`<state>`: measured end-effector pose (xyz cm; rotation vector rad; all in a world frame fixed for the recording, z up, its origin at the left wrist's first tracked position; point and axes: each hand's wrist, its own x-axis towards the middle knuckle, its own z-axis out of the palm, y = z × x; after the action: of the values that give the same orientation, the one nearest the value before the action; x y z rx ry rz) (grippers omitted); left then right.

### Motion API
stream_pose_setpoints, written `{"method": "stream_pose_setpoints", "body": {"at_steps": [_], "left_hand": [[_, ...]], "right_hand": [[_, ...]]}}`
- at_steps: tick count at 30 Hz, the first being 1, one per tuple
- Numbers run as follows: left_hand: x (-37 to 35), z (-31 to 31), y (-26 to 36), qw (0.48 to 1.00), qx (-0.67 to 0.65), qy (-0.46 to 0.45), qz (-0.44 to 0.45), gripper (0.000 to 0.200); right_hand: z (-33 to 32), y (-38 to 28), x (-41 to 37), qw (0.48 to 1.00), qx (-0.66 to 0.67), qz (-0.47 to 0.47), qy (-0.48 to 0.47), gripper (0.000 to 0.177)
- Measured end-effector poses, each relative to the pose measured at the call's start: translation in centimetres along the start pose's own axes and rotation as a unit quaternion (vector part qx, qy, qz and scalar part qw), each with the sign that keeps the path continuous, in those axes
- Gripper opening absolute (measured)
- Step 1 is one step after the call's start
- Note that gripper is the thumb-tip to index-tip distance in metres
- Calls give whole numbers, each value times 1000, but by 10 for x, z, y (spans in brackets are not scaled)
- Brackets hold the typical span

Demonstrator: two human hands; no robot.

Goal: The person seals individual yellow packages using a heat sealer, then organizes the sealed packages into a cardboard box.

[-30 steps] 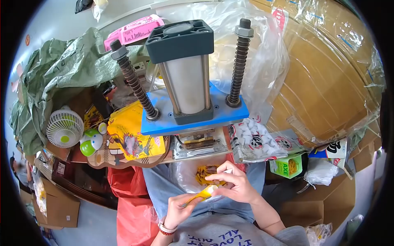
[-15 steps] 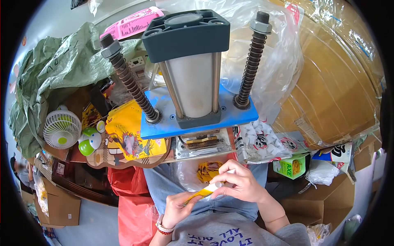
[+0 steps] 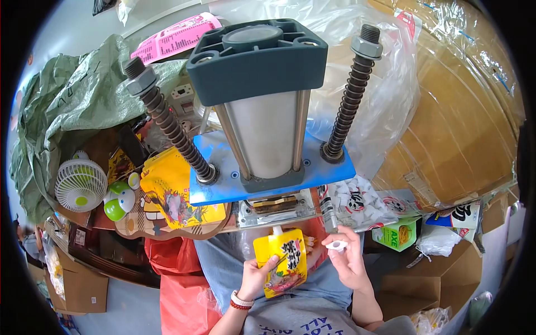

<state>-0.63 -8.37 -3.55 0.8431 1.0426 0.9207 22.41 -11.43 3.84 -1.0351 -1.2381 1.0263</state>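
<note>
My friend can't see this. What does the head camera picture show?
A person's left hand holds a yellow spout pouch upright, its spout just below a pneumatic press with a blue plate. The right hand pinches a small white cap beside it.

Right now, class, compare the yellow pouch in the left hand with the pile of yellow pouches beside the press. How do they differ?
The held pouch stands upright in the left hand, white spout up; the pile of pouches lies flat on the board. The held pouch is single and gripped; the pile is untouched. Both are yellow with printed artwork.
</note>
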Motion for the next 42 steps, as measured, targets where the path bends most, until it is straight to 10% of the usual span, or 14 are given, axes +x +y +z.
{"method": "stream_pose_setpoints", "body": {"at_steps": [12,16,17,19,22,23,26,29,34,42], "left_hand": [[69,7,61,994,-108,1,-23,26],[70,-29,78,971,208,63,102,49],[68,-42,83,929,282,139,194,62],[63,-77,88,559,748,275,229,82],[56,-123,64,633,722,134,245,85],[48,-135,57,597,726,145,310,58],[20,-104,69,808,469,226,276,17],[-6,-74,74,784,448,223,366,23],[23,-86,49,599,624,251,435,29],[37,-116,76,731,582,121,336,29]], "right_hand": [[-23,-9,-17,990,10,8,141,41],[-22,-11,-28,994,74,-17,84,53],[-25,-10,-31,997,56,-16,44,50],[-16,-11,-22,998,-57,-28,-10,38],[11,7,-19,980,-167,51,-93,38],[21,7,-17,980,-181,26,-82,37],[28,-14,0,960,-226,-164,-19,36],[41,-42,17,922,-296,-251,18,35],[59,-16,32,884,-368,-267,-107,38],[57,13,-3,943,-254,-170,-134,34]]}}
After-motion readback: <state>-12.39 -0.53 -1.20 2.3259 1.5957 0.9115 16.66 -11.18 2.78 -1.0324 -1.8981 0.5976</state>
